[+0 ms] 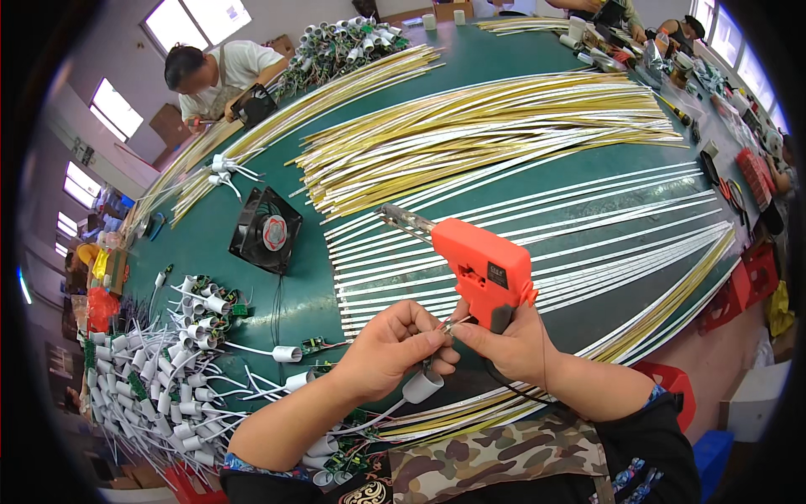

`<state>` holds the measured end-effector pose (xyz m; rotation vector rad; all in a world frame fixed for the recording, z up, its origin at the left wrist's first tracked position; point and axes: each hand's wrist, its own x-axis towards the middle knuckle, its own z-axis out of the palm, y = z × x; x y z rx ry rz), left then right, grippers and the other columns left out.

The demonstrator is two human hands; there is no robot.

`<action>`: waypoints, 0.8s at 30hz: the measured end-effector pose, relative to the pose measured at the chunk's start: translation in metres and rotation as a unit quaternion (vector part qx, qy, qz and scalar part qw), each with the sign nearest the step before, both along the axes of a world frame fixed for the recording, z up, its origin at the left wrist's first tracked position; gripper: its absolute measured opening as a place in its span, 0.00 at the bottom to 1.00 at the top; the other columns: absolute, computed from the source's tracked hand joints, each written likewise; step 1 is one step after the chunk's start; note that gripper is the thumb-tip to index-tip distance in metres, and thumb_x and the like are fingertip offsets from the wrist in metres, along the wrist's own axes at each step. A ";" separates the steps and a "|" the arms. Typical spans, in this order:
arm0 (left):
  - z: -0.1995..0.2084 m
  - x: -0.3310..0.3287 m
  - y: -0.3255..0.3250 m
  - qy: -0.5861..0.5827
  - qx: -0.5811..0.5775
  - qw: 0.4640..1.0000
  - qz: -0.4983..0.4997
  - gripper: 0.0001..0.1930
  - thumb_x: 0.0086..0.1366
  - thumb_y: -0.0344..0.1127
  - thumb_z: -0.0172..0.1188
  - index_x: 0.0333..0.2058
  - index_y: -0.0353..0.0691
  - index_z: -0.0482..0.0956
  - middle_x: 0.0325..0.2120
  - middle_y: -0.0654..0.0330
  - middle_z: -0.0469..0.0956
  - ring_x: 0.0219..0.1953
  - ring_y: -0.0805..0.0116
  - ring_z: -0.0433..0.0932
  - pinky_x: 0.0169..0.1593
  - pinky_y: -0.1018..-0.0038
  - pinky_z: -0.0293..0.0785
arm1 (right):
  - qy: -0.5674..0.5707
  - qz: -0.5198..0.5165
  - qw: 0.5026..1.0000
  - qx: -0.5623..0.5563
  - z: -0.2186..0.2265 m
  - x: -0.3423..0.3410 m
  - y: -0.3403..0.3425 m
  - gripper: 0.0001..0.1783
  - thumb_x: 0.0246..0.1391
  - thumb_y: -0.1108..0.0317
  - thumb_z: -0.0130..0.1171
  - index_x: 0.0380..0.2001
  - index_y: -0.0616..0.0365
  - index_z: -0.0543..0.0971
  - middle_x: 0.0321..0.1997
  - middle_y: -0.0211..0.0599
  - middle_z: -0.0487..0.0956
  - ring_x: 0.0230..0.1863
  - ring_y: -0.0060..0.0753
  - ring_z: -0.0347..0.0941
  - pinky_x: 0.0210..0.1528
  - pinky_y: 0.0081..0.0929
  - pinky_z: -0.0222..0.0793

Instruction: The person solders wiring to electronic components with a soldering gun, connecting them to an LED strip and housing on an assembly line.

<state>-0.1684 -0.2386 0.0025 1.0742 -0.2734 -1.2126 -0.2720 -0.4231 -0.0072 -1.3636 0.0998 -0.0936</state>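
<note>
My left hand is closed in a pinch on thin wires. Below its fingers hangs a white cylindrical cap with a white cable; the wires seem to belong to it. My right hand is wrapped round the handle of a red soldering gun, whose metal tip points up and to the left. The thumb and a fingertip of that hand also meet the wires beside my left fingertips. Beyond the gun, a row of narrow white strips lies spread across the green table.
A black fan stands at left. White caps with circuit boards are heaped near left. Yellow and white strips are piled farther back; another bundle curves along the right. A person works at far left. Tools lie at right.
</note>
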 end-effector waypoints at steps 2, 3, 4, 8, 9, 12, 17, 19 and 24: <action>0.000 -0.006 -0.004 -0.033 0.005 0.999 0.015 0.07 0.69 0.30 0.56 0.38 0.34 0.67 0.36 0.54 0.77 0.37 0.68 0.81 0.40 0.73 0.82 | -0.014 -0.010 0.999 0.044 0.003 0.001 0.005 0.13 0.56 0.73 0.61 0.43 0.62 0.72 0.35 0.32 0.76 0.38 0.21 0.73 0.44 0.23 0.70; 0.001 -0.008 -0.006 -0.065 0.010 0.997 0.029 0.07 0.69 0.30 0.55 0.38 0.34 0.67 0.36 0.55 0.76 0.37 0.69 0.81 0.41 0.73 0.82 | -0.014 -0.012 0.999 0.043 0.002 0.001 0.005 0.13 0.56 0.73 0.61 0.43 0.62 0.72 0.35 0.32 0.76 0.38 0.21 0.73 0.44 0.23 0.70; 0.002 -0.010 -0.008 -0.065 0.010 0.997 0.027 0.07 0.69 0.30 0.55 0.38 0.34 0.67 0.36 0.55 0.76 0.37 0.69 0.81 0.41 0.73 0.82 | -0.014 -0.021 0.999 0.037 0.001 0.001 0.006 0.14 0.56 0.73 0.61 0.44 0.62 0.71 0.35 0.32 0.76 0.38 0.21 0.73 0.44 0.22 0.70; 0.006 -0.017 -0.011 -0.105 0.034 0.993 0.037 0.07 0.69 0.30 0.55 0.38 0.34 0.66 0.36 0.56 0.75 0.35 0.71 0.79 0.40 0.73 0.81 | -0.015 -0.043 0.999 0.007 0.000 -0.003 0.006 0.13 0.56 0.74 0.61 0.43 0.61 0.71 0.36 0.30 0.75 0.37 0.20 0.72 0.42 0.22 0.70; 0.006 -0.018 -0.011 -0.091 0.035 0.994 0.055 0.07 0.69 0.30 0.54 0.38 0.34 0.66 0.34 0.56 0.75 0.34 0.71 0.79 0.39 0.74 0.81 | -0.015 -0.042 0.999 0.009 -0.001 -0.003 0.007 0.13 0.56 0.74 0.61 0.43 0.61 0.71 0.36 0.30 0.75 0.37 0.20 0.72 0.42 0.22 0.70; 0.010 -0.009 0.003 -0.065 0.045 0.996 0.026 0.07 0.69 0.29 0.56 0.38 0.34 0.68 0.30 0.58 0.76 0.31 0.73 0.79 0.35 0.77 0.79 | -0.036 -0.053 0.998 -0.011 -0.002 -0.003 0.010 0.09 0.55 0.75 0.61 0.39 0.60 0.73 0.34 0.27 0.75 0.35 0.18 0.71 0.40 0.21 0.68; 0.101 0.014 0.040 -0.268 0.185 0.945 0.023 0.04 0.65 0.27 0.60 0.35 0.35 0.73 0.25 0.62 0.77 0.23 0.78 0.77 0.25 0.82 0.74 | -0.040 -0.040 0.998 -0.018 0.004 -0.009 0.004 0.05 0.55 0.76 0.60 0.35 0.59 0.75 0.28 0.23 0.73 0.32 0.16 0.67 0.38 0.20 0.65; 0.150 0.020 0.064 -0.441 0.217 0.868 0.068 0.04 0.59 0.23 0.60 0.34 0.33 0.77 0.25 0.63 0.76 0.23 0.80 0.76 0.25 0.84 0.72 | -0.091 -0.032 0.995 0.002 -0.001 -0.009 -0.006 0.10 0.56 0.79 0.57 0.42 0.62 0.73 0.32 0.26 0.73 0.33 0.15 0.67 0.38 0.19 0.65; 0.175 0.030 0.096 -0.702 0.354 0.619 -0.013 0.05 0.53 0.26 0.61 0.28 0.31 0.77 0.23 0.54 0.76 0.25 0.60 0.77 0.32 0.69 0.71 | -0.056 -0.065 0.996 0.029 0.009 -0.012 0.001 0.18 0.50 0.79 0.60 0.46 0.65 0.71 0.31 0.34 0.76 0.33 0.23 0.72 0.36 0.25 0.71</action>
